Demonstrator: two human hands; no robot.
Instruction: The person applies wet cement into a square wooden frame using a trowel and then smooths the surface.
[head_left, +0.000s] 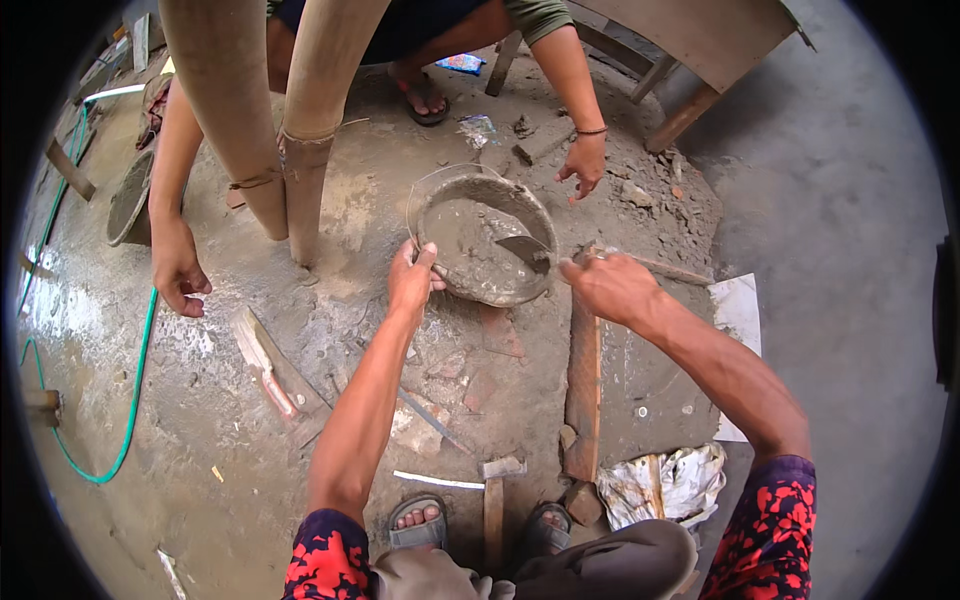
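Note:
A round bucket (485,292) of wet grey mortar (460,235) stands on the ground ahead of me, its thin wire handle (425,178) standing up over the far left rim. My left hand (412,280) grips the bucket's near left rim, thumb on top. At the right side, my right hand (612,288) is closed around the handle of a trowel, the handle mostly hidden in my fist. The trowel blade (524,247) rests inside the bucket, partly in the mortar. A co-worker crouches opposite, with one hand (584,165) right of the bucket and the other (178,270) at far left, both hanging loose.
Two thick poles (325,110) come down left of the bucket. Near my feet lie a hammer (495,500) and a crumpled white sack (665,485). A wooden-handled float (270,365), a green hose (140,385) and a second bucket (130,205) are leftward; mortar rubble (640,195) lies to the right.

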